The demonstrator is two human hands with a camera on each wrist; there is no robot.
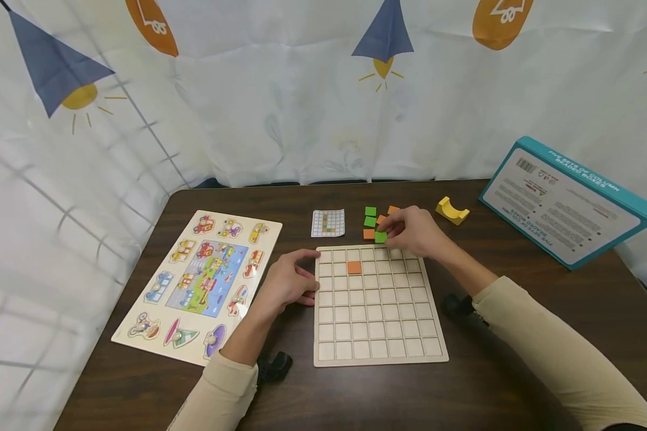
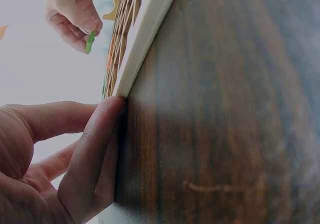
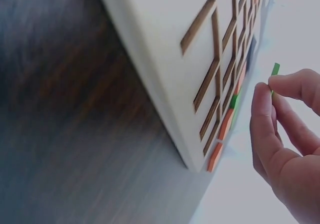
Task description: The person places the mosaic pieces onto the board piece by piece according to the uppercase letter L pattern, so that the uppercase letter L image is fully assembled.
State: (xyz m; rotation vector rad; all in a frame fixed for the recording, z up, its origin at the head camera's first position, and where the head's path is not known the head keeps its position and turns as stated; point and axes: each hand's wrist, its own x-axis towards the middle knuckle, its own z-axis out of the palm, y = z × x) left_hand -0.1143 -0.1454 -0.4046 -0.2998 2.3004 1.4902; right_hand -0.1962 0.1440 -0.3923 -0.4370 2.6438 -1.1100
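Observation:
My right hand (image 1: 412, 230) pinches a small green square tile (image 3: 276, 69) between thumb and fingertips, raised beyond the far edge of the pale wooden grid board (image 1: 377, 314). One orange tile (image 1: 354, 267) sits in a cell near the board's top. Loose green tiles (image 1: 370, 211) and orange tiles (image 1: 369, 234) lie just behind the board, partly covered by my right fingers. At the board's left side, my left hand (image 1: 288, 280) touches the edge with extended fingers; in the left wrist view a fingertip (image 2: 112, 106) presses the board's corner.
A printed pattern card (image 1: 327, 223) lies behind the board. To the left is a wooden picture puzzle (image 1: 159, 323) with knobbed pieces. A yellow curved block (image 1: 452, 211) and a leaning teal box (image 1: 566, 209) stand on the right of the dark table (image 1: 388, 395).

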